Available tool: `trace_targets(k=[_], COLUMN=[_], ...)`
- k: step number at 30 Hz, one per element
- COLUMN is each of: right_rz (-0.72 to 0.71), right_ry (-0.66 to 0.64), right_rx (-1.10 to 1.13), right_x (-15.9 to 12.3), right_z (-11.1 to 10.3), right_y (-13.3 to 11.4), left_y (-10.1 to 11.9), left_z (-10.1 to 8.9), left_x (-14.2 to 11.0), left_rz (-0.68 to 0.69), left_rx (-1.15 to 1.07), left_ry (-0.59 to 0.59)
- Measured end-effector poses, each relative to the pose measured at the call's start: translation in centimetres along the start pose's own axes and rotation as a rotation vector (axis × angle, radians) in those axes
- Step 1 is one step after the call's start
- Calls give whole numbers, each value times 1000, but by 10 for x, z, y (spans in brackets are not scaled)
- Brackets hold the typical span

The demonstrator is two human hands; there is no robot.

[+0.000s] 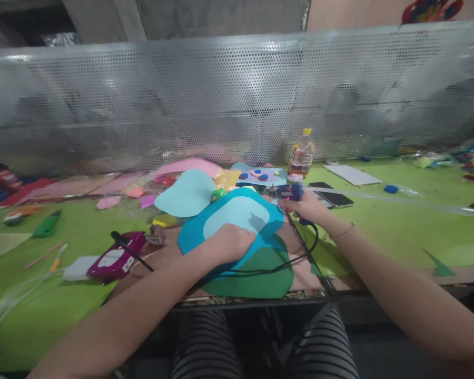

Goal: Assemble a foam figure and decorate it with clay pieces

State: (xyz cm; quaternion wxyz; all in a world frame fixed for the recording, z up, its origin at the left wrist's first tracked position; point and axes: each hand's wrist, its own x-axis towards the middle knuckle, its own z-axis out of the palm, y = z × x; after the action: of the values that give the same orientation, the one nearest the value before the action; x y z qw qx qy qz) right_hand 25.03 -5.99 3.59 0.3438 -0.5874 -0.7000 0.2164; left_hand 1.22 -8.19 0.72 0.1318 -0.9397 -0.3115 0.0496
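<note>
Layered blue paper (225,216) near the table's (395,231) front edge looks part-done; right hand (310,204) grasps a glue gun (293,192), left hand's (234,243) grip unclear.

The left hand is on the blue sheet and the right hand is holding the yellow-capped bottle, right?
Not quite: the head view shows the right hand holding a blue glue gun, not the bottle. The left hand is on the blue sheet.

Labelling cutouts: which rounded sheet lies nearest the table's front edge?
The green sheet, partly covered by the blue sheet; the separate pale-blue sheet lies farther back.
</note>
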Motion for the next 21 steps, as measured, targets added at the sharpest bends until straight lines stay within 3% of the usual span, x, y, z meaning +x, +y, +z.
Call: trace_targets(k=[7, 11, 13, 15, 18, 21], right_rz=[-26, -38, -39, -32, -21, -35], right_ry=[-12, -15, -15, -21, -30, -19], right_rx=[10, 6, 17, 32, 30, 13], right_x=[-2, -3, -3, -3, -3, -3], right_z=[-2, -2, -2, -2, -2, -2], right_y=[-4, -6, -5, -5, -5, -4], left_y=[-32, -48, -52, -56, -58, -52], left_z=[-3, 3, 8, 11, 10, 8], left_x=[-2, -1, 0, 2, 2, 0], left_rz=[-285, -377, -429, -479, -436, -264], left_rx=[-131, -253, -450, -782, -1166, -1057], left_ry=[171, 279, 339, 435, 532, 360])
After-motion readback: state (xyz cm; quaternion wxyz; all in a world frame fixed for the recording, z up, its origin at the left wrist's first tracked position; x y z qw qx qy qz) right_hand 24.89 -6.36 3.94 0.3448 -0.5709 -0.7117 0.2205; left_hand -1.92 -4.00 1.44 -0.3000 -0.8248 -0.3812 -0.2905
